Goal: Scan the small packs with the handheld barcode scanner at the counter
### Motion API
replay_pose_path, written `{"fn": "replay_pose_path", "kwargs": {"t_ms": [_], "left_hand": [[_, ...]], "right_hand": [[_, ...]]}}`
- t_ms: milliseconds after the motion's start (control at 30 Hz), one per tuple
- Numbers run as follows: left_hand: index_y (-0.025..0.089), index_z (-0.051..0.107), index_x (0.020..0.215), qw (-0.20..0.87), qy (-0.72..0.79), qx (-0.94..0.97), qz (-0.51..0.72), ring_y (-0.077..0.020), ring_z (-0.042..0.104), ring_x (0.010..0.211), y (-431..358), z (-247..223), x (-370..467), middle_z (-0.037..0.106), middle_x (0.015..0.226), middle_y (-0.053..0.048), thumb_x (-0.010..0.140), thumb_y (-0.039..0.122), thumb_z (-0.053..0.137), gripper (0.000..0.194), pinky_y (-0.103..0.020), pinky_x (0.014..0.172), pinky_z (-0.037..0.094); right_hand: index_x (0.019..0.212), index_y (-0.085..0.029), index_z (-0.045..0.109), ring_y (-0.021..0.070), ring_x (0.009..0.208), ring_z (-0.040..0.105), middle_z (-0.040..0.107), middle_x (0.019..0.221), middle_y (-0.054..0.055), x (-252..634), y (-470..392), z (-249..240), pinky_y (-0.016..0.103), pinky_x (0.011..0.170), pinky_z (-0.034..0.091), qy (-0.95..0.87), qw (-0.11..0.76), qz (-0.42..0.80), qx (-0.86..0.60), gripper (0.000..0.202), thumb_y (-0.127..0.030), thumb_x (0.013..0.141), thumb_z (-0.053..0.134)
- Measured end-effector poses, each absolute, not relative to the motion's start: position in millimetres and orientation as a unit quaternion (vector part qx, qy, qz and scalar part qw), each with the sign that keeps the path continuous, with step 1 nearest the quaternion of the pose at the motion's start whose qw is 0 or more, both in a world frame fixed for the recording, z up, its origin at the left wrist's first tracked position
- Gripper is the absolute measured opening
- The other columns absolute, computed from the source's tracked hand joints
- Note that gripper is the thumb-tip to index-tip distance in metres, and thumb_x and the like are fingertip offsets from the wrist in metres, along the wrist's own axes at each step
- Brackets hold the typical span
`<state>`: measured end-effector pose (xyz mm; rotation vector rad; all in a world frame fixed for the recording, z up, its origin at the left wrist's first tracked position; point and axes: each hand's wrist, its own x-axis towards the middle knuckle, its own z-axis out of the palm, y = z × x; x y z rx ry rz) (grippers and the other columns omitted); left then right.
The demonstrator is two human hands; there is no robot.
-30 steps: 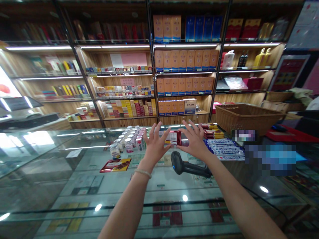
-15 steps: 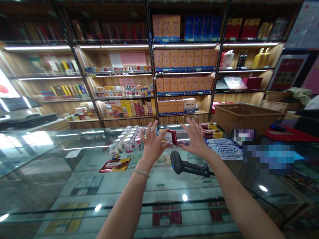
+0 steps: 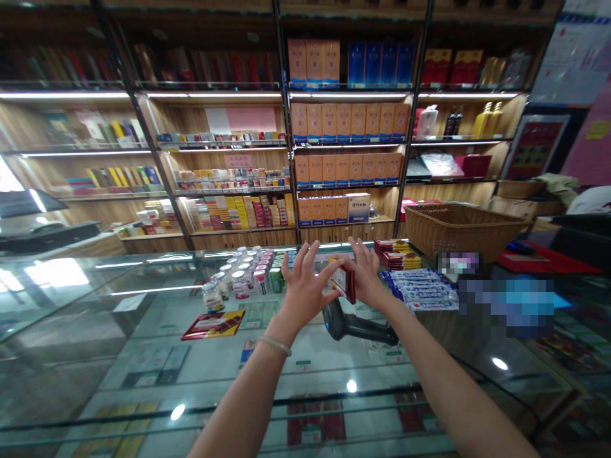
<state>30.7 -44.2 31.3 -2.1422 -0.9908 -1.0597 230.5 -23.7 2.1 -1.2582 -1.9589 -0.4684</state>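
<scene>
A chocolate bar [image 3: 342, 280] in a red and yellow wrapper is held up over the glass counter, tilted. My left hand [image 3: 305, 283] pinches its left side between thumb and forefinger, with the other fingers raised. At the bar's right edge is my right hand [image 3: 368, 280], its thumb hidden behind the wrapper and its upper fingers raised. Just below the hands lies a black barcode scanner [image 3: 358, 327]. Another chocolate bar [image 3: 214, 324] lies flat on the glass, left of my left hand.
Several small jars and cans [image 3: 241, 283] stand in rows at the left. Stacked chocolate bars [image 3: 398, 254] and blue-white packets [image 3: 420, 287] lie to the right, before a wicker basket [image 3: 458, 229]. The glass counter [image 3: 157, 305] shows goods inside. Stocked shelves [image 3: 346, 143] line the wall behind.
My right hand has moved left and met the chocolate bar's right edge. The left hand has shifted slightly right with the bar, now turned more on edge. The view has moved a little.
</scene>
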Motion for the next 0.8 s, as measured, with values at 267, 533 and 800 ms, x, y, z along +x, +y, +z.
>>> {"fn": "replay_pose_path", "kwargs": {"t_ms": [267,533,800], "left_hand": [[0.039,0.064,0.133,0.238,-0.396,-0.792,-0.399,-0.0381,0.024,0.154,-42,34,23,0.028,0.166,-0.013,0.078,0.055,0.078,0.059,-0.06,0.124,0.005],[0.026,0.056,0.138,0.203,-0.406,-0.801,-0.391,-0.0388,0.019,0.155,-31,33,10,0.023,0.167,-0.019,0.076,0.068,0.074,0.077,-0.061,0.124,0.006],[0.029,0.048,0.149,0.24,-0.414,-0.788,-0.387,-0.0394,0.024,0.154,-32,42,2,0.029,0.166,-0.017,0.073,0.057,0.082,0.088,-0.058,0.125,0.002]], "right_hand": [[0.137,-0.033,0.057,0.0383,0.155,0.019,0.022,0.169,0.011,239,-32,13,0.069,0.117,0.018,-0.756,0.386,-0.208,-0.486,0.059,-0.043,0.082,0.074],[0.132,-0.025,0.057,0.0359,0.154,0.022,0.03,0.166,0.016,242,-33,16,0.064,0.121,0.011,-0.749,0.394,-0.253,-0.468,0.054,-0.047,0.085,0.069],[0.13,-0.021,0.055,0.0362,0.152,0.025,0.035,0.164,0.017,247,-33,18,0.064,0.123,0.004,-0.727,0.391,-0.287,-0.485,0.053,-0.043,0.083,0.069]]}}
